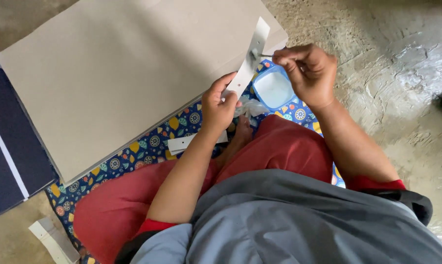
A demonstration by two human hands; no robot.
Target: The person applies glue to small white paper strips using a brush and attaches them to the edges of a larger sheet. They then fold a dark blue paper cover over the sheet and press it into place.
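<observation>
My left hand [220, 104] pinches the lower end of a long white paper strip [250, 57], which rises up and to the right over the corner of a big grey cardboard stack [118, 73]. My right hand [308, 70] grips a thin brush [261, 55] whose tip touches the strip near its upper part. Just below the right hand sits a small blue tub [273, 89] with white paste inside. I sit cross-legged in red trousers.
A patterned blue mat [147, 146] lies under the cardboard and my legs. Dark blue boards [8, 151] lie at the left. More white strips lie by my foot [184, 143] and at the bottom left [54, 239]. Bare concrete floor [392, 73] spreads to the right.
</observation>
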